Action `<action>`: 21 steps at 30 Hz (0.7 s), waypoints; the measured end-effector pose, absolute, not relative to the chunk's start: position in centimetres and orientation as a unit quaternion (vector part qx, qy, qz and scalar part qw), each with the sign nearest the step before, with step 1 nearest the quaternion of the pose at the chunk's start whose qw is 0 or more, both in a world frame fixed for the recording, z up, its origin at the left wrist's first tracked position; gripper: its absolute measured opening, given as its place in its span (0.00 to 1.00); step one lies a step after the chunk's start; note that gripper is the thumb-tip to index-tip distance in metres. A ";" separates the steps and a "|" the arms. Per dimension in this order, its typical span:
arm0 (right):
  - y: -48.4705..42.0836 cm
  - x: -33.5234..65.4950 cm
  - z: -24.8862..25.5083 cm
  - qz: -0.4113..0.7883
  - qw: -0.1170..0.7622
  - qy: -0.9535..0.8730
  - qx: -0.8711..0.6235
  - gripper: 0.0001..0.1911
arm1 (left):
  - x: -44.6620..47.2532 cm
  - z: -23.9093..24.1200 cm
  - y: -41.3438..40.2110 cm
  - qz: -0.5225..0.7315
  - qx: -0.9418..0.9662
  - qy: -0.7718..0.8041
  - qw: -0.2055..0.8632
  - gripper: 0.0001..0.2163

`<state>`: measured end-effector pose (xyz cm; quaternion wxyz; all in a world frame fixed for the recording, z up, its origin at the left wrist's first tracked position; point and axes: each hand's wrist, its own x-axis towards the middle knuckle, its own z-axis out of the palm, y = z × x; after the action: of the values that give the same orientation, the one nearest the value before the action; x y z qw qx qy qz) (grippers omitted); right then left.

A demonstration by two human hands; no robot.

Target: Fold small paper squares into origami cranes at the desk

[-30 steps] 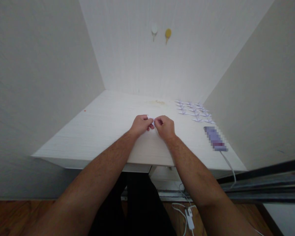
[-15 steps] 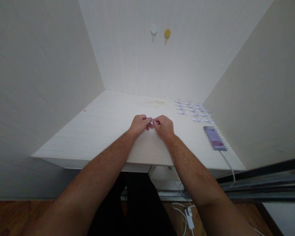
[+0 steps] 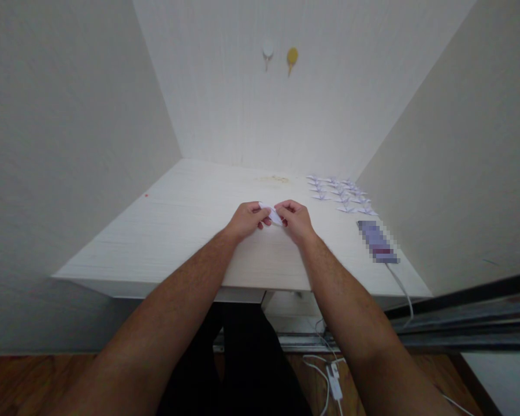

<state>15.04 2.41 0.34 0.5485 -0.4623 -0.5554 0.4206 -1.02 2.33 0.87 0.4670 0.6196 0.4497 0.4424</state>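
A small white folded paper piece point(image 3: 272, 214) lies between my two hands over the middle of the white desk point(image 3: 177, 225). My left hand point(image 3: 248, 219) pinches its left end with fingers curled. My right hand point(image 3: 297, 219) pinches its right end, fingers closed too. Most of the paper is hidden by my fingertips.
Several small folded paper cranes point(image 3: 340, 195) stand in rows at the back right of the desk. A phone point(image 3: 378, 241) with a white cable point(image 3: 401, 287) lies near the right edge. Two wall hooks point(image 3: 279, 55) hang above. Walls close in left, back and right.
My hands have parted slightly, so more of the paper shows between them. The view has shifted a little.
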 end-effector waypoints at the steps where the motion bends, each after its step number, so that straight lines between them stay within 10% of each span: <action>1: 2.3 15.0 0.4 0.421 0.544 -0.559 -0.463 0.12 | -1.1 0.9 2.3 0.439 0.624 0.451 0.463 0.11; 21: 2.1 15.2 0.5 0.459 0.510 -0.572 -0.449 0.16 | -1.0 0.8 2.4 0.417 0.661 0.449 0.433 0.12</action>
<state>15.16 2.08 0.50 0.5095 -0.4492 -0.5723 0.4594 -1.05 2.38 0.77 0.4331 0.6610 0.4494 0.4165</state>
